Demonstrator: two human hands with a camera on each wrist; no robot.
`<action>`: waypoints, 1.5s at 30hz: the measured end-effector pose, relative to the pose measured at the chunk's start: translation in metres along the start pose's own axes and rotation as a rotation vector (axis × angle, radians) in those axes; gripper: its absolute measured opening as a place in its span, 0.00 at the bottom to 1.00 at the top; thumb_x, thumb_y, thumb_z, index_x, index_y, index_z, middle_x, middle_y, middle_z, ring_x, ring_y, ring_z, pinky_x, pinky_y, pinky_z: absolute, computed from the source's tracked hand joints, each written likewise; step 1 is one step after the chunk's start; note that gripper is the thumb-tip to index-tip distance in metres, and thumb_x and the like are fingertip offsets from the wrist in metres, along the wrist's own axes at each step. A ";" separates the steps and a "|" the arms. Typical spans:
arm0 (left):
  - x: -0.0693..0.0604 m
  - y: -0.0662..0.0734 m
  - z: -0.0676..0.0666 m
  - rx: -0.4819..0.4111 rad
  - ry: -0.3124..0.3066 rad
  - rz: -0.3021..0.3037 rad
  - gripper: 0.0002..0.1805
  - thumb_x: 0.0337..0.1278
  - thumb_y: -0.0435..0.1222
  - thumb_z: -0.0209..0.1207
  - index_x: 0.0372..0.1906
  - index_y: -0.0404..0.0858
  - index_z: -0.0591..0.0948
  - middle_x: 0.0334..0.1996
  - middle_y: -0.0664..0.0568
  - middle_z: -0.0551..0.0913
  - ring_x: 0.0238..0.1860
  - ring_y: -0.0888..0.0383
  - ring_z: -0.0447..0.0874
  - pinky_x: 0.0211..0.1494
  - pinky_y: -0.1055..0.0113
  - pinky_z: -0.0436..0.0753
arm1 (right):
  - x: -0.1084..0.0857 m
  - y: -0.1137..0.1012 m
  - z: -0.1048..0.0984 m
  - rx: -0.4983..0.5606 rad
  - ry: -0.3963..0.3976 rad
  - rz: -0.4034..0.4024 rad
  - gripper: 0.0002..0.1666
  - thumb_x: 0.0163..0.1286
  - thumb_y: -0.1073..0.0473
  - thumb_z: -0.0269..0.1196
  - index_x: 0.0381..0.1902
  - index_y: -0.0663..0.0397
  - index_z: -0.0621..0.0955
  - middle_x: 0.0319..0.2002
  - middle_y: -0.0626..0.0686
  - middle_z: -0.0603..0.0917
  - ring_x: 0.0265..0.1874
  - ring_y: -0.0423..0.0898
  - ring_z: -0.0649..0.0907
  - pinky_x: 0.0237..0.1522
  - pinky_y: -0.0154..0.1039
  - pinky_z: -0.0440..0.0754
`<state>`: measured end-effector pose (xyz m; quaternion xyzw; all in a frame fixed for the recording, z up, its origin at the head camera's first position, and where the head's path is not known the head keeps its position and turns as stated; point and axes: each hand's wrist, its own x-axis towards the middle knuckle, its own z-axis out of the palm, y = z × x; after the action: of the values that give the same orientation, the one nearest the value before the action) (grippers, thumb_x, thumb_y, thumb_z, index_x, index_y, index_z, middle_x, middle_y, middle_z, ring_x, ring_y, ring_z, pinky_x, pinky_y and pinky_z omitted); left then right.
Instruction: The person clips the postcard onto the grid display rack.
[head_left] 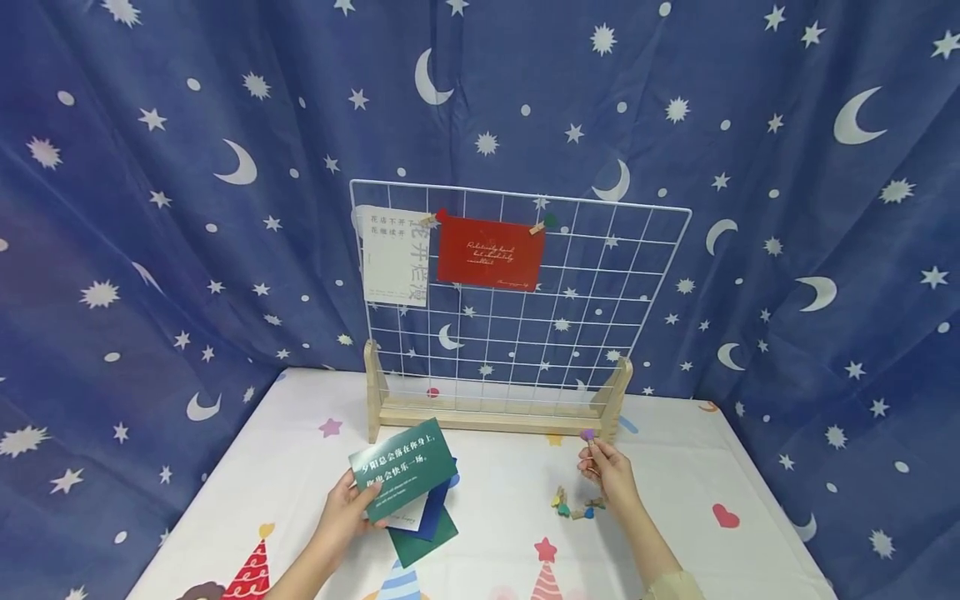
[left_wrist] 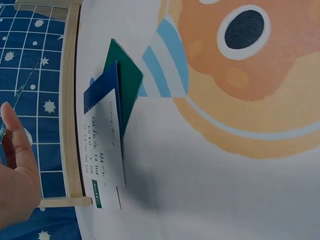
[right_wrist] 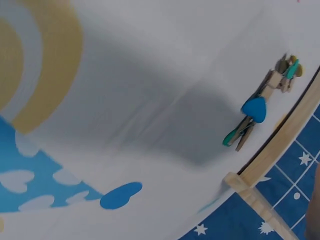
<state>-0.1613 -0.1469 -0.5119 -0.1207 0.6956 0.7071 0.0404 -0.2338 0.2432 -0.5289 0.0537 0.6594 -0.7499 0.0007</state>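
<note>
My left hand (head_left: 341,517) holds a green postcard (head_left: 405,467) with white lettering, thumb on its face, above a small pile of cards. In that pile lie a white-and-blue card (left_wrist: 102,130) and a dark green card (left_wrist: 127,75). Between the fingertips of my right hand (head_left: 613,477) is a small wooden clothespin with a purple heart (head_left: 588,435). Below that hand, several heart-topped clothespins (right_wrist: 255,109) lie together on the table. Only a sliver of the right hand shows in the right wrist view.
Behind the hands stands a white wire grid (head_left: 577,271) on a wooden base (head_left: 487,419). A white card (head_left: 393,267) and a red card (head_left: 491,260) hang at its upper left, with clothespins at their top corners. A starry blue curtain (head_left: 300,125) backs the patterned tablecloth (head_left: 300,425).
</note>
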 end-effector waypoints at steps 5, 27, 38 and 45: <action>0.000 0.005 0.004 0.004 -0.021 0.021 0.24 0.67 0.32 0.49 0.65 0.32 0.62 0.49 0.38 0.81 0.36 0.58 0.85 0.32 0.60 0.86 | -0.005 -0.003 -0.001 0.311 -0.082 0.028 0.16 0.78 0.56 0.38 0.51 0.47 0.73 0.31 0.42 0.75 0.28 0.35 0.77 0.36 0.26 0.80; 0.008 0.031 0.021 0.028 -0.047 0.084 0.23 0.64 0.28 0.49 0.63 0.33 0.64 0.53 0.36 0.79 0.41 0.55 0.85 0.32 0.67 0.85 | -0.005 0.006 -0.002 0.161 0.078 0.096 0.13 0.74 0.59 0.49 0.53 0.52 0.74 0.29 0.38 0.82 0.31 0.31 0.82 0.37 0.23 0.80; 0.017 0.050 0.039 -0.028 -0.103 0.114 0.27 0.57 0.22 0.53 0.63 0.32 0.66 0.52 0.34 0.78 0.42 0.50 0.86 0.35 0.63 0.87 | -0.009 0.013 -0.001 0.057 0.039 0.071 0.13 0.73 0.63 0.51 0.51 0.63 0.65 0.31 0.37 0.87 0.36 0.31 0.85 0.42 0.26 0.83; 0.024 0.063 0.054 -0.055 -0.111 0.146 0.21 0.58 0.23 0.55 0.58 0.31 0.70 0.49 0.37 0.80 0.39 0.54 0.86 0.35 0.66 0.87 | -0.011 0.010 0.000 -0.060 0.078 0.107 0.18 0.74 0.60 0.51 0.54 0.65 0.62 0.32 0.35 0.86 0.35 0.30 0.84 0.44 0.29 0.83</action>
<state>-0.2046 -0.0981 -0.4554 -0.0311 0.6796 0.7325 0.0240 -0.2225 0.2414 -0.5384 0.1178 0.6774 -0.7259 0.0167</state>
